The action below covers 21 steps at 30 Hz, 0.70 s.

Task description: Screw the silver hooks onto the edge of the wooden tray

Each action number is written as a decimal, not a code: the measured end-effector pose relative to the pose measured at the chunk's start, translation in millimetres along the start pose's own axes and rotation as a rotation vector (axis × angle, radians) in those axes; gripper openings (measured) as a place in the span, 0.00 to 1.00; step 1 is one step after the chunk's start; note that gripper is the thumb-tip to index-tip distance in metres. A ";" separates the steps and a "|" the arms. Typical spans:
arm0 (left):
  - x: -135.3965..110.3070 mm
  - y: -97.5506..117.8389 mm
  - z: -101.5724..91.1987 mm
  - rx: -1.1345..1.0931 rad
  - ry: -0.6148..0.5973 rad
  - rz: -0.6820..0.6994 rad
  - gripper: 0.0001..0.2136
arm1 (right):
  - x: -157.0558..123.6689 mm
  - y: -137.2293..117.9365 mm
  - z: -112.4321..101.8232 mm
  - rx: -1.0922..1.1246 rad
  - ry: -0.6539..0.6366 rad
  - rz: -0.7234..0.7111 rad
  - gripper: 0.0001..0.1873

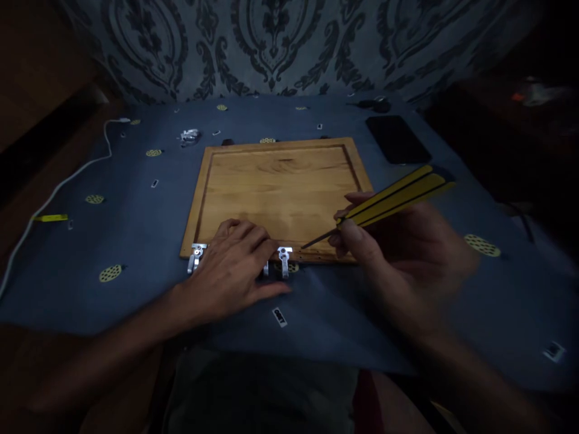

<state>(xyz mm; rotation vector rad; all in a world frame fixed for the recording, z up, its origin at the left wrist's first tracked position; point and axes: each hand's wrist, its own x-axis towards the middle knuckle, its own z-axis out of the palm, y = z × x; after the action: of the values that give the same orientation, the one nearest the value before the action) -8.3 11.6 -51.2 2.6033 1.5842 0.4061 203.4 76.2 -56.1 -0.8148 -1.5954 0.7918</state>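
Observation:
A wooden board point(280, 181) with a dark groove inside its rim lies flat on the blue cloth. Along its near edge sit metal hooks; one point(196, 256) is at the left corner and another point(284, 259) right of centre. Between these two, my left hand point(239, 259) rests palm down across the edge, fingers extended and holding nothing, partly covering a further hook. My right hand point(384, 247) grips a screwdriver point(393, 196) by its yellow and black handle. The screwdriver's tip points down-left at the near edge, close beside the right-hand hook; contact cannot be made out.
Loose metal pieces point(190, 136) lie beyond the board's far left corner. A black phone point(398, 139) is at the back right, with a dark object point(377, 105) behind it. On the left run a white cable point(67, 178) and a yellow strip point(52, 217). Patterned fabric point(275, 48) rises behind.

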 end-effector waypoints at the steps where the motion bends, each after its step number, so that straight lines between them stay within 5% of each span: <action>1: 0.0 0.1 0.2 0.001 0.001 -0.002 0.24 | -0.5 -0.1 0.4 -0.014 -0.003 0.002 0.13; 21: 2.1 0.5 1.9 -0.009 -0.005 -0.017 0.20 | -10.4 4.1 11.0 -0.123 -0.082 -0.021 0.13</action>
<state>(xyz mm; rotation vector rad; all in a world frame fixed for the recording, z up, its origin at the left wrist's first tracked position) -6.5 13.3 -52.5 2.5800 1.5979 0.4048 194.4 68.8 -66.7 -0.8611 -1.7363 0.7251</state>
